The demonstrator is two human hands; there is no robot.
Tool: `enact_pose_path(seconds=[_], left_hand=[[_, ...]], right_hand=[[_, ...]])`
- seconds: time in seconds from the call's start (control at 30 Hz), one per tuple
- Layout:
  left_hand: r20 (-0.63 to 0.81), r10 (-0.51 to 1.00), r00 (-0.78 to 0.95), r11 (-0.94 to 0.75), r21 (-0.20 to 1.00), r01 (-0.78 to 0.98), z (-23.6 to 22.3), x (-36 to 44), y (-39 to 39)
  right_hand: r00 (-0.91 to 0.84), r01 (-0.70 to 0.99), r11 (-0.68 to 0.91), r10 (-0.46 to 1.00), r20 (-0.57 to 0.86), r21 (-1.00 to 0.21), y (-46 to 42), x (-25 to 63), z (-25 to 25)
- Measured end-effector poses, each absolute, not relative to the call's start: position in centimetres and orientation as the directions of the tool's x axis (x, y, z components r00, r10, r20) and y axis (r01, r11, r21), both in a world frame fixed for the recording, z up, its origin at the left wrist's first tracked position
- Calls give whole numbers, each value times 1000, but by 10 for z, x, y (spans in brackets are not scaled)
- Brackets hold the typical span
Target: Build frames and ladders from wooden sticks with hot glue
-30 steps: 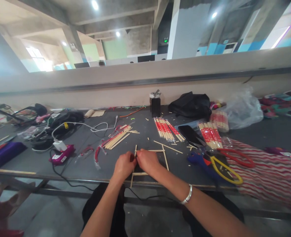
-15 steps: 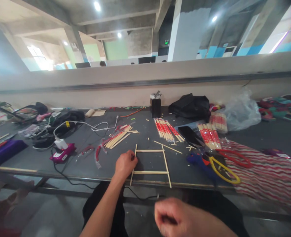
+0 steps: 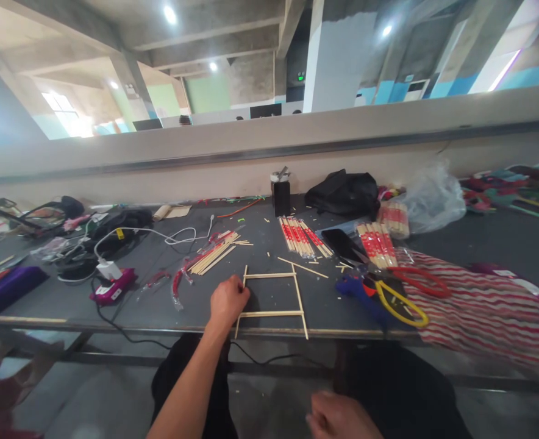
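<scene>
A square frame of thin wooden sticks (image 3: 272, 296) lies flat near the front edge of the dark table (image 3: 160, 305). My left hand (image 3: 227, 300) rests on the frame's left stick, fingers curled down on it. Well below the table edge, at the bottom of the view, is my right hand (image 3: 338, 417), with its fingers curled inward; what is in them, if anything, is hidden. Loose wooden sticks (image 3: 214, 253) and red-wrapped chopstick packs (image 3: 299, 236) lie behind the frame.
Scissors with yellow and red handles (image 3: 400, 292) and a blue tool (image 3: 358, 286) lie right of the frame on striped cloth (image 3: 480, 311). A pink device with white cable (image 3: 111, 286) sits left. A black box (image 3: 281, 195), black bag (image 3: 342, 192) and plastic bag (image 3: 434, 198) stand behind.
My right hand left the frame's top-left corner and dropped below the table edge toward me. My left hand stays on the left stick. The view shifted slightly.
</scene>
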State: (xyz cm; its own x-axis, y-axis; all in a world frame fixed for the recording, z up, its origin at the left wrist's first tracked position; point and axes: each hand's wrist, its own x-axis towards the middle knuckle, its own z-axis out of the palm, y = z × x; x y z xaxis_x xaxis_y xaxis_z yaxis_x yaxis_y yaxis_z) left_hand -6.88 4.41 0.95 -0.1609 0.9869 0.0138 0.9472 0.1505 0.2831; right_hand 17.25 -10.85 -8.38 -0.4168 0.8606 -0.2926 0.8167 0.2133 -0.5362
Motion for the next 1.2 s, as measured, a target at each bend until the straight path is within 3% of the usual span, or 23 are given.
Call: enact_pose_path(seconds=[0.33,0.57,0.7,0.8,0.87,0.93,1.07,1.2], left_hand=[[27,979,-202,184,306,934,11,-67,44],[92,976,-199,148,396,906,12,-67,42],[200,963,-179,52,514,856,17,-66,41],[156,970,-188,4,759,651,20,-62,42],[90,980,-178,-13,919,394,23,-57,42],[18,988,-152,0,993,120,30,-52,40],[-124,992,21,126,963,-240,52,-47,31],[-202,938,283,302,876,-375,71,-45,23]], right_hand=[[-383,812,168,876,-294,-559,-115,186,-75],[-282,660,143,957,-67,-737,-110,194,-59],[-209,531,80,977,-40,-844,-94,203,-34],[-190,458,47,981,-46,-888,-74,206,-17],[-167,433,31,985,-47,-901,-59,206,-12],[-143,408,13,988,-50,-913,-44,203,-10],[-126,343,-23,990,-70,-939,-23,194,-4],[-142,337,-9,988,-60,-941,-17,192,7]])
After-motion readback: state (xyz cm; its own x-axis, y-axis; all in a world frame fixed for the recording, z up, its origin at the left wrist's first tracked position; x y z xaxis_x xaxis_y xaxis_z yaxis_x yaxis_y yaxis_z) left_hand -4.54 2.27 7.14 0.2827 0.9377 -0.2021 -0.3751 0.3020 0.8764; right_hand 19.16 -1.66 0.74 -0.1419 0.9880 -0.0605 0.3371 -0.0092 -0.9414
